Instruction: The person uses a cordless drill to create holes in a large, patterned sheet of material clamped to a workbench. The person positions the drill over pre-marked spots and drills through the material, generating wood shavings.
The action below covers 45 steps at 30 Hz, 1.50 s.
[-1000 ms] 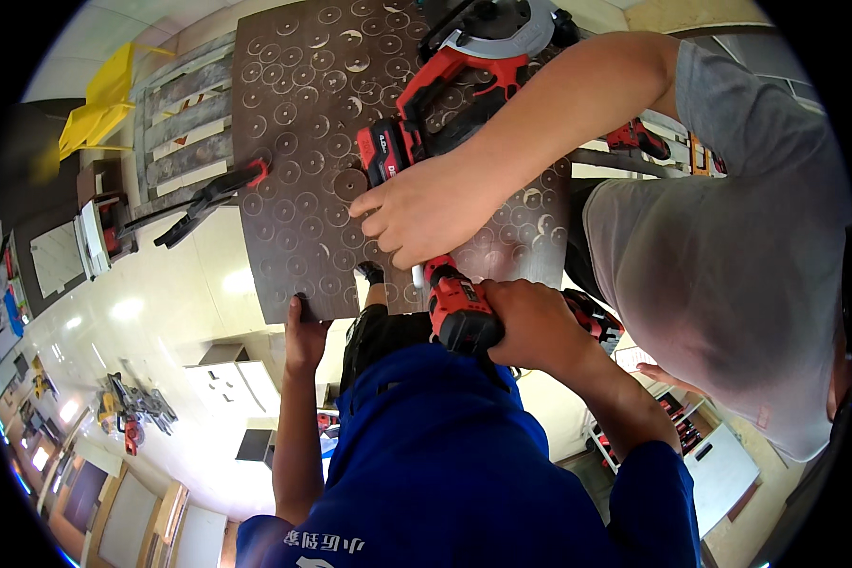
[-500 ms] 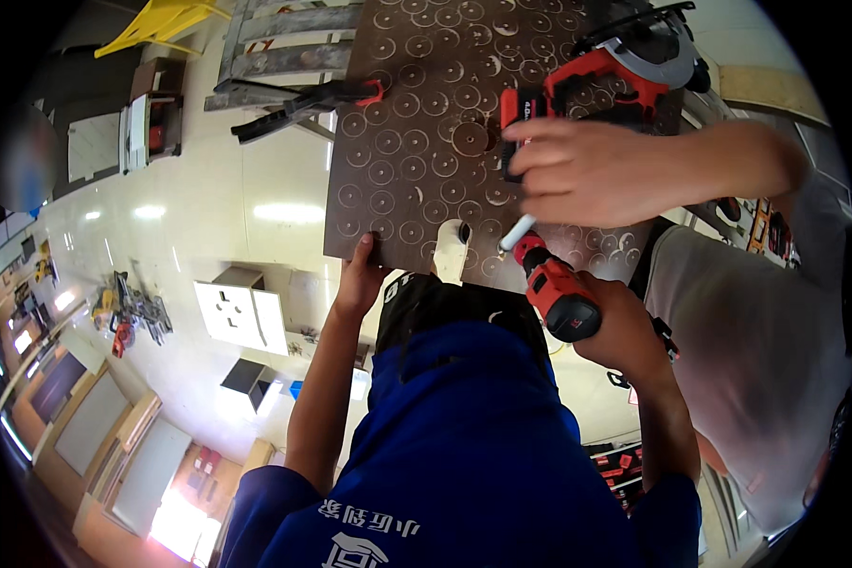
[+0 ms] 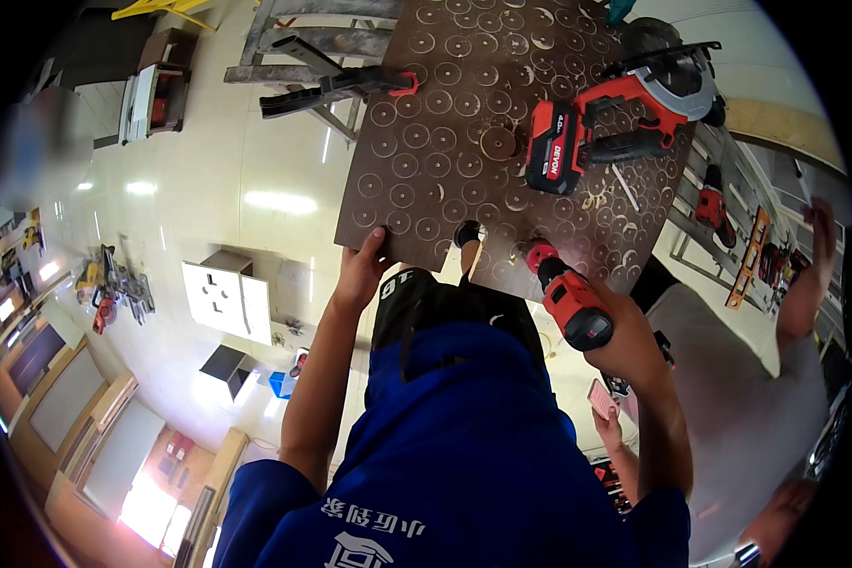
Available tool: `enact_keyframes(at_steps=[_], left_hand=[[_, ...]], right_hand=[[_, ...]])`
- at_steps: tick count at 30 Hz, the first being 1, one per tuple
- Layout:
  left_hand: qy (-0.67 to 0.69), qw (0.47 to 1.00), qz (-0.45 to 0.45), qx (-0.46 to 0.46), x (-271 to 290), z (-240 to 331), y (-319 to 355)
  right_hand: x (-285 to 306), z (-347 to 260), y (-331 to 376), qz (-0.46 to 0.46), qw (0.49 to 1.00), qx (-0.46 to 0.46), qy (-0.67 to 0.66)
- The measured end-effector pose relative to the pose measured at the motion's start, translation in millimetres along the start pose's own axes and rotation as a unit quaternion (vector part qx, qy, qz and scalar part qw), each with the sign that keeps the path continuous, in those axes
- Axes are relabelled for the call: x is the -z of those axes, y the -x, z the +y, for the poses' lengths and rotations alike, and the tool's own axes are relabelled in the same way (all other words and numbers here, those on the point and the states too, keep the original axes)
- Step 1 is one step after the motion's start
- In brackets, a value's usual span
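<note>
My left hand (image 3: 360, 273) grips the near-left edge of a brown board (image 3: 358, 213), thumb on top and the other fingers mostly hidden beneath. The board is covered with ring-shaped marks, and its near edge has a notch. In my right hand (image 3: 625, 327) is a red and black cordless drill (image 3: 577, 308). Its red round cutter (image 3: 541, 254) points down at the board near the front edge; whether it touches I cannot tell. A loose brown disc (image 3: 498, 142) lies farther back, and a thin white stick (image 3: 626, 187) rests among shavings to the right.
A red circular saw (image 3: 648, 99) with its battery stands on the board. A black clamp (image 3: 341, 87) grips the left edge by a grey slatted support (image 3: 331, 43). At right, a co-worker in a grey shirt (image 3: 729, 417) holds a pink pad (image 3: 602, 398). Another drill (image 3: 712, 201) lies beyond.
The co-worker's hand has withdrawn from above the board, uncovering the saw's battery and the white stick. My hands keep their holds; the view has shifted slightly.
</note>
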<state>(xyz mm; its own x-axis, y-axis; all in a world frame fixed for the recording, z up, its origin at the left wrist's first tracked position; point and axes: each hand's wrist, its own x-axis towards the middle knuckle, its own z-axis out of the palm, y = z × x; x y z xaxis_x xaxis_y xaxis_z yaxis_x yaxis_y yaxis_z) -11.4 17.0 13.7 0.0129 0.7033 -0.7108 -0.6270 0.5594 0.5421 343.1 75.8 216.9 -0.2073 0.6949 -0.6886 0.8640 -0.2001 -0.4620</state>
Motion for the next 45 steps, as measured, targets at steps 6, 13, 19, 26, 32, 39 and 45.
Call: enact_keyframes(at_steps=[6,13,19,26,32,39,45], left_hand=[[-0.004,1.000,-0.006,0.001,5,-5,-1],[0.000,1.000,0.000,0.006,16,-10,-6],[-0.015,0.999,0.034,0.002,8,-2,2],[-0.096,0.988,0.123,-0.008,35,-4,-11],[-0.151,0.968,0.174,-0.102,18,1,-7],[-0.381,0.893,0.136,-0.197,27,20,-13],[-0.385,0.894,0.127,-0.191,25,22,-14]], right_hand=[[2,-9,1,-0.012,1.000,-0.013,-0.010],[-10,9,3,0.020,1.000,0.021,0.004],[7,-2,1,-0.011,0.999,-0.002,0.047],[11,3,-4,-0.041,0.996,-0.003,0.079],[8,7,-1,-0.030,0.997,-0.002,0.074],[5,5,-3,-0.036,0.995,0.005,0.091],[11,3,-4,-0.042,0.992,0.024,0.119]])
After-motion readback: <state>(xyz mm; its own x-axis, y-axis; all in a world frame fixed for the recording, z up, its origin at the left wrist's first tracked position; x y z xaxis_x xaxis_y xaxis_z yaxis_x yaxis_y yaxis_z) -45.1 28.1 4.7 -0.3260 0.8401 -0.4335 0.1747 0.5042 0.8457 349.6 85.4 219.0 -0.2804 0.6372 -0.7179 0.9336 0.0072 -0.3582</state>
